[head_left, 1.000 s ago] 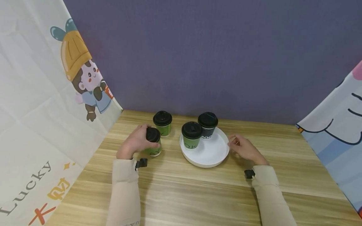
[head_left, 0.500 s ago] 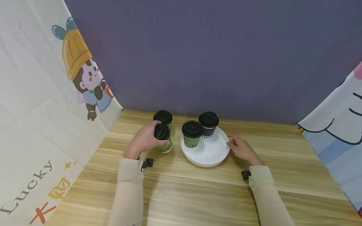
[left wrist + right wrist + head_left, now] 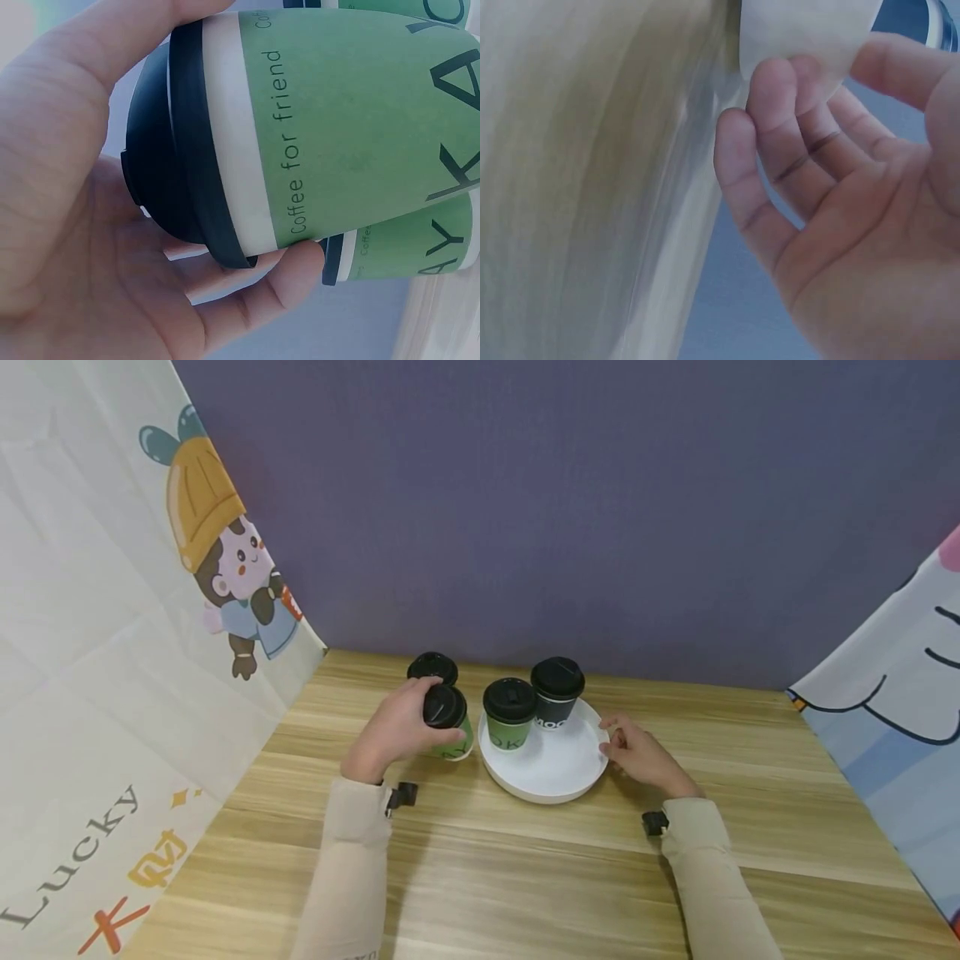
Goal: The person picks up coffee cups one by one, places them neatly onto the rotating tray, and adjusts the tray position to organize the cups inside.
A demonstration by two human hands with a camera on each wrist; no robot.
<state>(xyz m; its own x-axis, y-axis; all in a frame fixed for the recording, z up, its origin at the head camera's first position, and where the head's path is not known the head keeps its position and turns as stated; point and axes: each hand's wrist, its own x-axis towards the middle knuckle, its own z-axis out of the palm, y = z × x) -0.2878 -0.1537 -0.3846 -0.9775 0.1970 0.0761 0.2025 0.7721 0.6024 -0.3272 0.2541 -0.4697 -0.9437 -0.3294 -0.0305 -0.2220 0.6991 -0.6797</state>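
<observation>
My left hand [image 3: 397, 727] grips a green paper coffee cup [image 3: 360, 120] with a black lid [image 3: 176, 150], thumb and fingers around the lid and upper wall. The cup is just left of a round white tray [image 3: 555, 777], tilted slightly. My right hand [image 3: 645, 756] holds the tray's right rim; in the right wrist view the thumb and fingertips pinch its white wall [image 3: 802, 30]. On the tray stand another green cup [image 3: 508, 735] at the left and a dark cup [image 3: 555, 708] behind it, both with black lids.
Behind the left hand stands one more lidded green cup [image 3: 432, 667], partly hidden. The wooden table [image 3: 510, 877] meets a dark blue-grey backdrop [image 3: 555, 510]. Printed cloths hang at the left [image 3: 90, 610] and right [image 3: 900, 760].
My left hand has carried the green cup rightward and slightly back, from beside the rear green cup to near the tray's left rim. The right hand stays at the tray's right rim.
</observation>
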